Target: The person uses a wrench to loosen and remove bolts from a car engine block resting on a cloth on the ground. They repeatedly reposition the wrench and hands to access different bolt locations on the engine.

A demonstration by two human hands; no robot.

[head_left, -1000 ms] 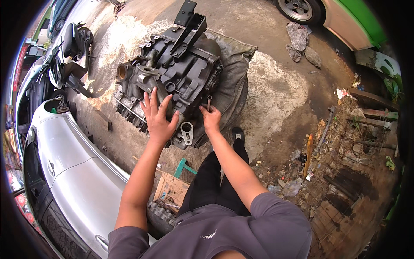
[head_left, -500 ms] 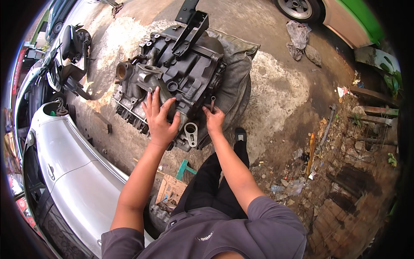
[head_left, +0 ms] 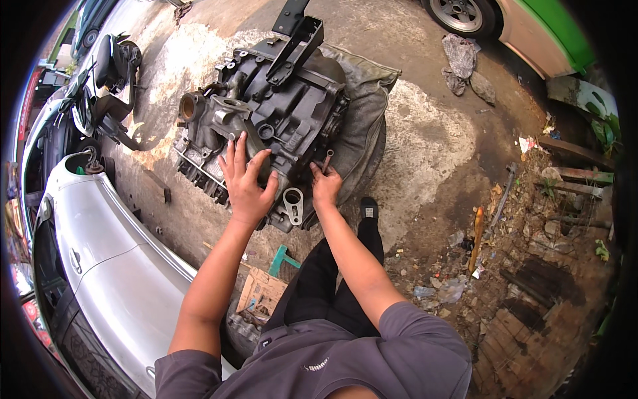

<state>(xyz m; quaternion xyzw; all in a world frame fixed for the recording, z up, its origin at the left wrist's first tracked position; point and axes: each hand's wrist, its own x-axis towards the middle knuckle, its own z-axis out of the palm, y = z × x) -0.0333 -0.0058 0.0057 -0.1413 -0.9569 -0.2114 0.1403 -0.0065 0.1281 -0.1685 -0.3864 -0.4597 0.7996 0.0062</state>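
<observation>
A dark metal engine point(head_left: 282, 106) lies in front of me on a grey cloth point(head_left: 365, 100). My left hand point(head_left: 246, 179) rests on its near side with fingers spread, the fingertips by a grey cast pipe housing point(head_left: 232, 123). My right hand point(head_left: 325, 187) is closed at the engine's right edge, pinching a small wrench point(head_left: 329, 156) whose ring end points away from me. The wrench's other end is hidden by my fingers. Between my wrists, a light metal bracket with a round hole point(head_left: 294, 213) sits at the engine's near corner. A black mount arm point(head_left: 292, 53) rises at the far side.
A silver car point(head_left: 126, 266) stands close on my left, with a motorcycle point(head_left: 106, 86) beyond. To the right lie rubble and a wooden stick point(head_left: 477, 239). A rag point(head_left: 458, 56) is near a wheel point(head_left: 458, 13). By my legs are a green piece point(head_left: 282, 261) and cardboard point(head_left: 261, 292).
My right hand has shifted slightly left and the wrench in it has tilted a little. My left hand stays in place.
</observation>
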